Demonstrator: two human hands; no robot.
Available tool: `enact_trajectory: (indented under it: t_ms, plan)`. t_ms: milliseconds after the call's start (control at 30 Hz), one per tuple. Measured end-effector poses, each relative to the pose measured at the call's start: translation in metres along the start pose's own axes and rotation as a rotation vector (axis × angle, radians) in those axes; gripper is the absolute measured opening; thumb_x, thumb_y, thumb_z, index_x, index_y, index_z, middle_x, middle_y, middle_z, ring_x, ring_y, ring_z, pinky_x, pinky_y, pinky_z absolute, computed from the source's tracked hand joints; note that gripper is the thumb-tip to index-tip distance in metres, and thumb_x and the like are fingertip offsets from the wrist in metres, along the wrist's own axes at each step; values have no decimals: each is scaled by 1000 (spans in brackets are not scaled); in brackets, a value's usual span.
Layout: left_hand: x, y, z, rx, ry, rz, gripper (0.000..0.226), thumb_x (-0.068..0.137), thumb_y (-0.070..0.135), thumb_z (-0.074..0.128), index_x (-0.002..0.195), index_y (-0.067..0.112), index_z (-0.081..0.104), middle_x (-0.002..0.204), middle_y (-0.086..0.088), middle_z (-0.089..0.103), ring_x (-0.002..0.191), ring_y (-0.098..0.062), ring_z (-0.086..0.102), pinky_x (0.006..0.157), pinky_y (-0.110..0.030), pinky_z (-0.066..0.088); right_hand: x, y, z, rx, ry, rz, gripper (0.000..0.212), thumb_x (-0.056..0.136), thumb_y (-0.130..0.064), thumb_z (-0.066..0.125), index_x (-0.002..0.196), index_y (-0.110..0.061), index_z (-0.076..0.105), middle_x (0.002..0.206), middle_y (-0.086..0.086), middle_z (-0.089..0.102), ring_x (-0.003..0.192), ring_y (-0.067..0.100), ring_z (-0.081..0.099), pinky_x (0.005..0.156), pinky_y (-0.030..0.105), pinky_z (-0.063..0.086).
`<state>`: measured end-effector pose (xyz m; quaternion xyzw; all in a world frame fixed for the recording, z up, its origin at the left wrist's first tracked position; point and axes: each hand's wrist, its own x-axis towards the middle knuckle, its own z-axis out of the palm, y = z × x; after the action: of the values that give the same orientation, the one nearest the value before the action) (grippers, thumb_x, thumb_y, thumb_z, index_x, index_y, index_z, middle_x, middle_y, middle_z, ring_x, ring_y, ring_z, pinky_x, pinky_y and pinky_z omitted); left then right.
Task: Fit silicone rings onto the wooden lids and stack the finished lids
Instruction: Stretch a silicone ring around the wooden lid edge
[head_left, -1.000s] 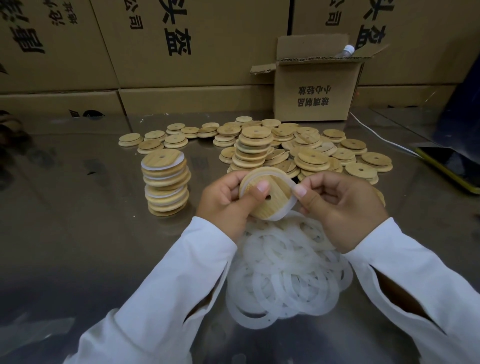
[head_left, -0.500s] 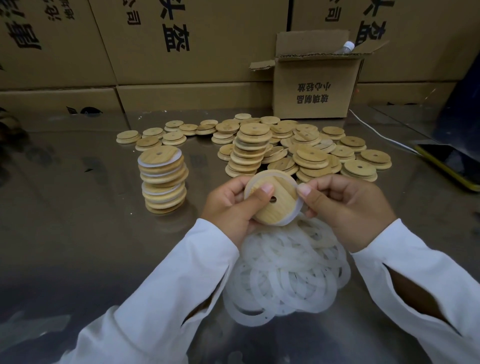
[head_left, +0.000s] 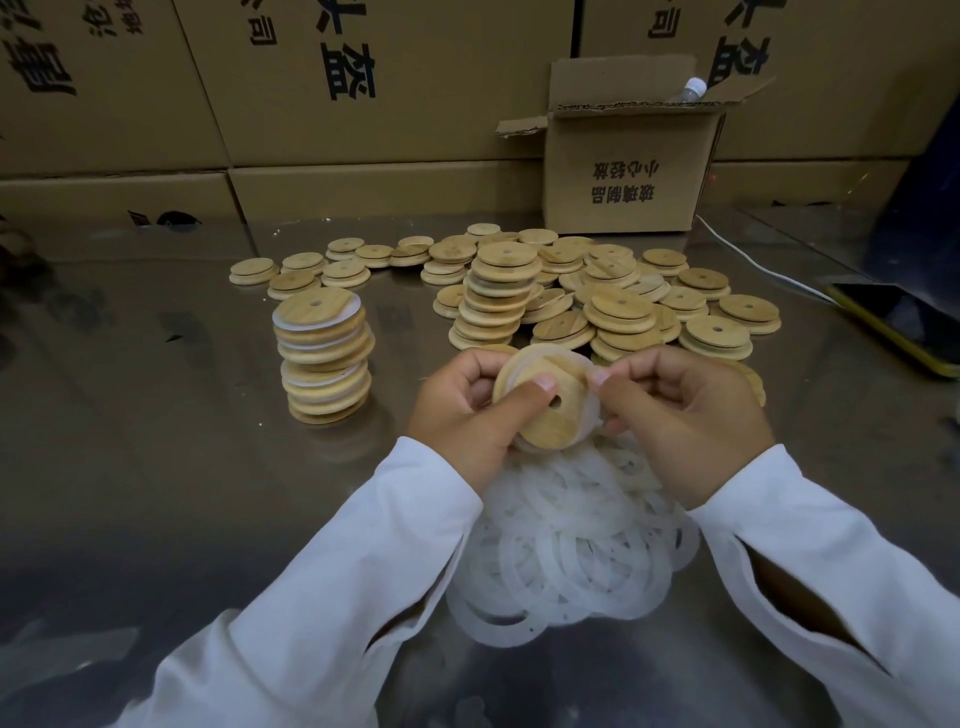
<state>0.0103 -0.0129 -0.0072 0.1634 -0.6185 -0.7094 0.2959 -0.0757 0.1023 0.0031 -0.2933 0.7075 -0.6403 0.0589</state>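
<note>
A round wooden lid (head_left: 550, 415) with a small centre hole is held tilted above the table, a white silicone ring (head_left: 590, 410) around its right rim. My left hand (head_left: 467, 415) grips the lid, thumb on its face. My right hand (head_left: 685, 421) pinches the ring at the lid's upper right edge. A pile of loose silicone rings (head_left: 566, 551) lies on the table under my hands. A stack of ringed lids (head_left: 324, 358) stands to the left. Behind my hands, bare wooden lids (head_left: 613, 296) lie heaped and spread.
An open cardboard box (head_left: 623, 176) with a bottle in it stands at the back. Large cartons (head_left: 363, 104) wall off the far side. A yellow-edged phone (head_left: 904, 332) and a white cable (head_left: 753, 265) lie at the right on the shiny metal table (head_left: 156, 467).
The lid has turned a little in my hands and my right fingers have shifted along its rim, working the ring on. The stack and piles have not moved.
</note>
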Motion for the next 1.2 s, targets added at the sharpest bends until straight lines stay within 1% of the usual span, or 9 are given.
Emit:
enact_trajectory:
  t_ms: [67,133,233,333,567,700,800,933,1200]
  plan:
    - [-1,0,1,19,-13,7,26,61,14,73,83,10,60,81,-11,67,77,-25,64,77,-41,53,1,2,-2,-61,24,-34,10,77,-20,66,67,-18,65,64,0,62,63,18,58,59,17,48]
    - [-1,0,2,33,-12,10,23,68,5,75,83,8,58,83,-14,66,77,-26,63,77,-41,53,-1,3,-2,-184,36,-101,10,79,-23,63,70,-19,65,66,-3,64,66,15,59,64,20,48]
    - [0,0,2,45,13,2,20,72,2,73,81,9,56,79,-12,65,75,-25,63,78,-42,52,-1,3,-3,-341,38,-193,10,82,-23,61,72,-23,62,66,-13,60,66,4,56,62,10,41]
    - [1,-1,3,21,8,-14,14,80,-2,63,80,9,54,76,-11,64,76,-27,62,83,-47,49,2,3,-8,-378,25,-182,10,84,-21,60,73,-23,61,67,-14,59,67,3,54,58,5,37]
    - [3,-3,3,-59,-2,-78,8,82,0,59,82,8,55,70,-7,66,66,-18,65,72,-41,54,5,1,-8,-373,-33,-147,10,86,-20,58,76,-21,61,71,-7,62,72,13,59,67,24,45]
    - [3,-5,3,-76,-6,-93,8,82,0,58,82,8,55,67,-4,67,64,-15,65,67,-36,55,5,4,-9,-362,-48,-122,12,86,-19,59,75,-20,62,72,-2,64,74,19,61,71,29,48]
    - [2,-4,3,-89,-19,-104,8,82,-1,58,82,7,55,67,-5,67,64,-15,66,63,-34,57,5,5,-9,-362,-42,-124,15,86,-19,59,71,-24,59,70,-4,63,72,17,60,68,26,47]
    - [2,-2,3,-169,-37,-138,7,83,-3,55,83,4,54,68,-8,66,60,-13,66,58,-30,57,5,5,-8,-416,-10,-173,23,84,-20,61,66,-31,54,67,-14,58,66,3,54,57,5,38]
    - [0,0,4,-190,-40,-131,8,83,-5,54,82,3,54,68,-8,66,60,-13,67,58,-30,57,4,6,-8,-528,4,-206,27,85,-23,60,64,-35,48,64,-17,55,61,-2,50,53,6,35]
